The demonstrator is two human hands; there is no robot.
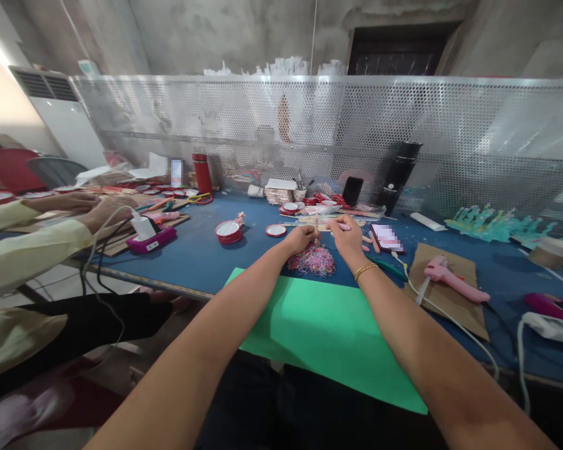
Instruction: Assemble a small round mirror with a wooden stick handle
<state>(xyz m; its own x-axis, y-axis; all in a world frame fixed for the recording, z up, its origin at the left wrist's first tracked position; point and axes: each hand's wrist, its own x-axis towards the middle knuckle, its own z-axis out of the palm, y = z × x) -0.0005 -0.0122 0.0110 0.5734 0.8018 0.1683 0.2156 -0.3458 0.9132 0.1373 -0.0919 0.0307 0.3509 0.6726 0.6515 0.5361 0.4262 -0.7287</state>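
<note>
The left hand (pixel 301 240) pinches a slim pinkish piece (pixel 316 226) upright by the tangled strands (pixel 313 262), I'd guess to steady it, while the right hand (pixel 349 238) pinches a pink rod (pixel 343 226).

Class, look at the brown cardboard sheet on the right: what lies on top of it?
A pink glue gun rests on the brown cardboard sheet, and a white cable crosses it. Whatever is directly beneath the gun is hidden.

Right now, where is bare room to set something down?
Blue tabletop between the purple power strip and red round container; the green sheet too, though its near part overhangs the edge. Crowded: behind the right hand, among pale sticks and the black phone.
</note>
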